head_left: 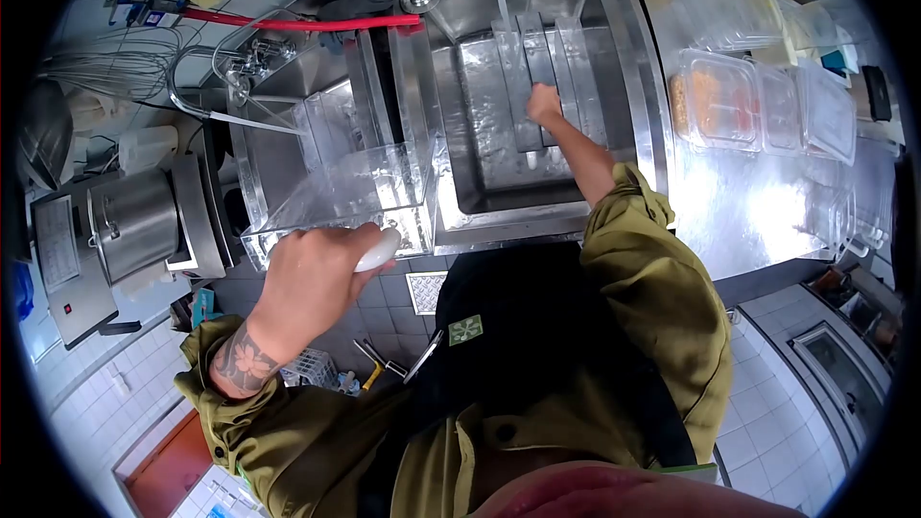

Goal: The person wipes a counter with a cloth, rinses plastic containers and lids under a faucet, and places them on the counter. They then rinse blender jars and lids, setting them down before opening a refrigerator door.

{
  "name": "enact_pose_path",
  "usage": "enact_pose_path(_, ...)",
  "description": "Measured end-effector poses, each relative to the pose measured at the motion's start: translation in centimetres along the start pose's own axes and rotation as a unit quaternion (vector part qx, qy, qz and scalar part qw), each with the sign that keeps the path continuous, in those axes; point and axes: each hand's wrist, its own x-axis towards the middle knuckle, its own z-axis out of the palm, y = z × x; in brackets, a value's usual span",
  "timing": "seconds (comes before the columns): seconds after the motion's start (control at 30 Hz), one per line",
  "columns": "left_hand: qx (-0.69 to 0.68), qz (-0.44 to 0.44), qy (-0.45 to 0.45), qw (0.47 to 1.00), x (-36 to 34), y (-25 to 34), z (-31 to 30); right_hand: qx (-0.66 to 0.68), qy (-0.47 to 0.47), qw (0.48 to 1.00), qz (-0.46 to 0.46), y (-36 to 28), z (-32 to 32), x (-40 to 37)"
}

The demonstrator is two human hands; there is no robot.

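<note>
Olive sleeves (662, 259) and a dark apron (537, 336) fill the view around six o'clock, nearest the camera. At about eight o'clock the left hand (312, 278) holds a smooth white piece (380, 249), its grip narrow between thumb and fingers. What the piece is, I cannot tell. Just beyond is a clear box (336, 200), slanting over the near edge of the left sink (259, 173); whether the hand touches it is unclear.

At one o'clock the right hand (544, 104) reaches into the right sink (480, 187), fingers curled narrow over a long grey strip (535, 48). Whether it grips the strip or only presses on it, I cannot tell. Clear strips lie either side of the grey one, and water (500, 2) runs from the tap at twelve o'clock, down near their far ends. More water streams into the left sink from a spout at ten.

Rinsing or wetting the strips looks like the step in hand. Shifting the grey strip would call for a firm hold, since wet metal could slide; the white piece would need a steady pinch.

Lidded tubs (718, 101) sit at two o'clock on the steel counter (729, 221), and a pot (134, 221) at nine.
</note>
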Motion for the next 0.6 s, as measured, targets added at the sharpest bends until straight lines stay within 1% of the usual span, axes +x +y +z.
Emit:
enact_pose_path(0.13, -0.007, 0.001, 0.005, 1.0, 0.3, -0.2, 0.4, -0.014, -0.033, 0.999, 0.023, -0.2, 0.4, 0.5)
enact_pose_path(0.23, -0.014, 0.007, 0.016, 1.0, 0.1, -0.3, 0.5, -0.015, 0.0, 1.0, -0.011, 0.3, -0.9, 0.9)
enact_pose_path(0.27, -0.014, 0.006, 0.021, 1.0, -0.1, -0.3, 0.6, 0.023, 0.06, 0.998, -0.003, 0.9, -1.7, 0.6)
enact_pose_path(0.33, -0.017, 0.002, 0.032, 0.999, -0.4, -0.4, 0.8, 0.098, 0.181, 0.979, 0.008, 1.1, -5.2, -1.1)
enact_pose_path(0.43, -0.037, -0.026, 0.047, 0.998, -0.8, -0.5, 0.9, 0.086, 0.175, 0.978, 0.077, 4.1, -5.4, -1.1)
enact_pose_path(0.53, -0.042, -0.041, 0.047, 0.997, -1.2, -0.7, 1.1, 0.076, 0.072, 0.989, 0.108, 5.3, -3.0, 1.0)
enact_pose_path(0.57, -0.047, -0.043, 0.053, 0.997, -1.4, -0.8, 1.2, 0.146, 0.088, 0.975, 0.143, 6.0, -1.8, 2.7)
enact_pose_path(0.6, -0.052, -0.045, 0.059, 0.996, -1.6, -0.8, 1.5, 0.207, 0.072, 0.966, 0.136, 6.6, -1.5, 3.7)
